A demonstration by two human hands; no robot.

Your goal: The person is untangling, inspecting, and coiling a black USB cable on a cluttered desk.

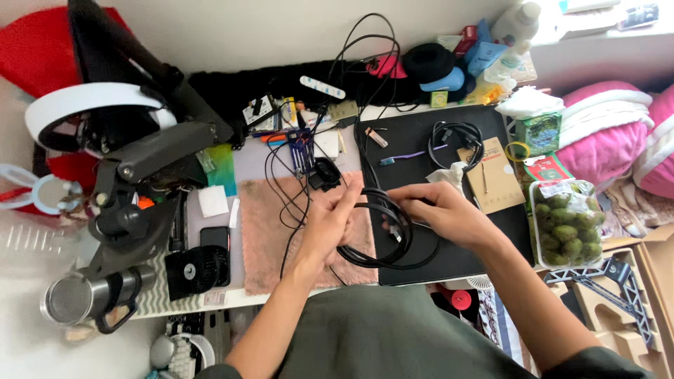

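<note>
Above the counter (253, 158), both hands, left (328, 223) and right (439, 210), grip a coiled cable (382, 238). Loops could slip loose. Nearby cords (284, 196) risk snagging.

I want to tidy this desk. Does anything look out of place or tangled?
Yes. Thin black wires trail loosely over the pink cloth, beside the black cable coil in both hands (left, right). A tray of green fruit overhangs the edge.

head cam: on my head, looking steeply down at the desk (421, 270) | close range, my torso at the near edge, wall at the far edge | only view, nothing shared
</note>
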